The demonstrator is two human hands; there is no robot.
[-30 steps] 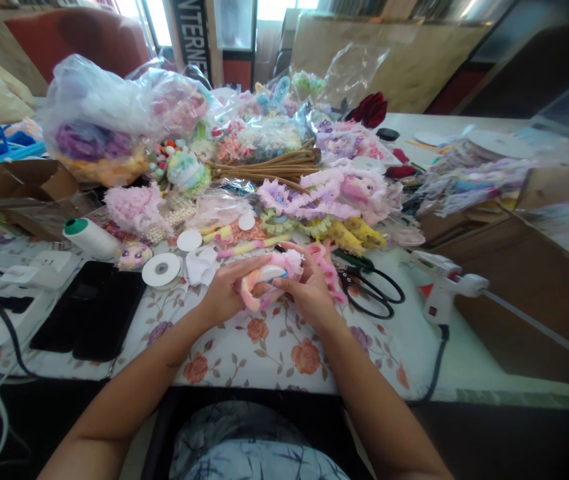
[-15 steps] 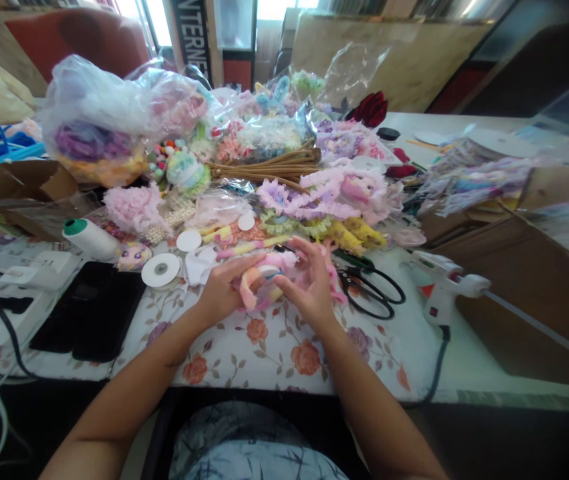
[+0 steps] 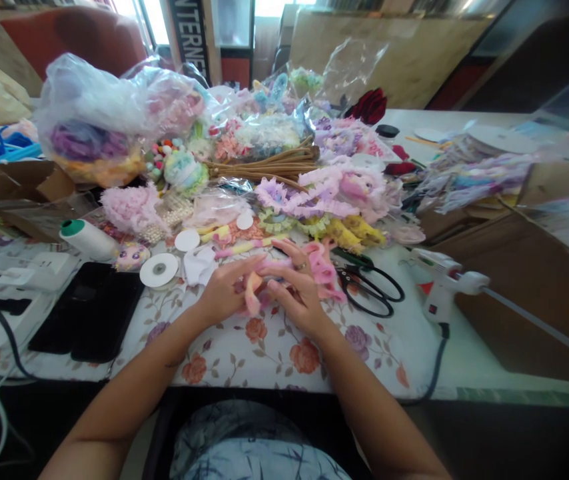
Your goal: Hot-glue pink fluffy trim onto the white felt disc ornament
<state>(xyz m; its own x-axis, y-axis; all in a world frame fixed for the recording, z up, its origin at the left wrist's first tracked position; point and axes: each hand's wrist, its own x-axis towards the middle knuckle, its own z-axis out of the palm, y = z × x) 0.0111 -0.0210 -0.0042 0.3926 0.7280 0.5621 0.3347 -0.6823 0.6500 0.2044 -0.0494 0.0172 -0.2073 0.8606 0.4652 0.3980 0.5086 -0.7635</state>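
My left hand (image 3: pixel 222 291) is closed around a fuzzy pink-and-peach strip (image 3: pixel 252 297), looped in front of my body. From the other side my right hand (image 3: pixel 298 293) bends its fingers over the same strip, with the thumb against it. Much of the strip is hidden by my fingers. Pink wavy trim (image 3: pixel 325 272) lies just beyond my right hand, near black-handled scissors (image 3: pixel 372 293). A ribbon spool (image 3: pixel 159 269) and a crumpled white piece (image 3: pixel 198 267) lie left of my hands.
A white glue gun (image 3: pixel 442 287) stands on the right by a cardboard box (image 3: pixel 529 287). Left are a black phone (image 3: pixel 89 310), a thread cone (image 3: pixel 87 240) and power strips (image 3: pixel 2 320). Brown stems (image 3: pixel 264 167), lace and plastic bags (image 3: pixel 94 100) pile up behind.
My right hand has moved inward and its fingers have closed over the fuzzy strip, covering the loop's opening. The pink wavy trim beyond shows more now. My left hand stays nearly still.
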